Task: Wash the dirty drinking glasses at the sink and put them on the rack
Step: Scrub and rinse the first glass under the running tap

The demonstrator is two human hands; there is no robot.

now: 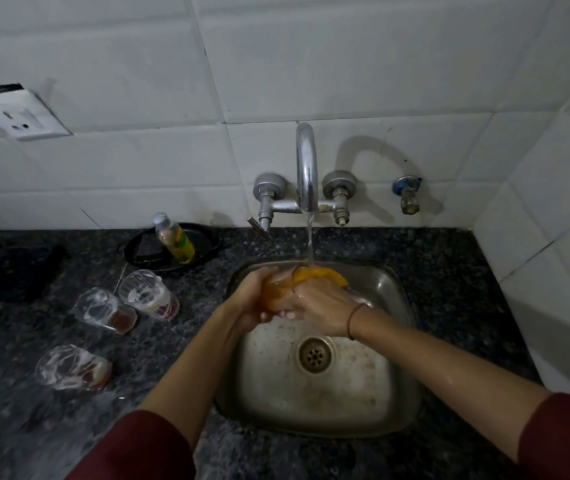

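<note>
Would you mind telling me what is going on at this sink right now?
A person is washing a glass under the running tap: the left hand grips it while the right hand rubs it with an orange scrubber. Three soapy glasses wait on the counter left of the sink; no rack is in view.

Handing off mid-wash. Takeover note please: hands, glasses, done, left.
Left hand grips a glass under the running tap; right hand holds an orange scrubber against it, over the sink.
Three soapy glasses sit on the counter, left of the sink.
Done: those three look soaped, not rinsed.
Left: finish this glass, rinse all four, rack them. No rack in view.
</note>
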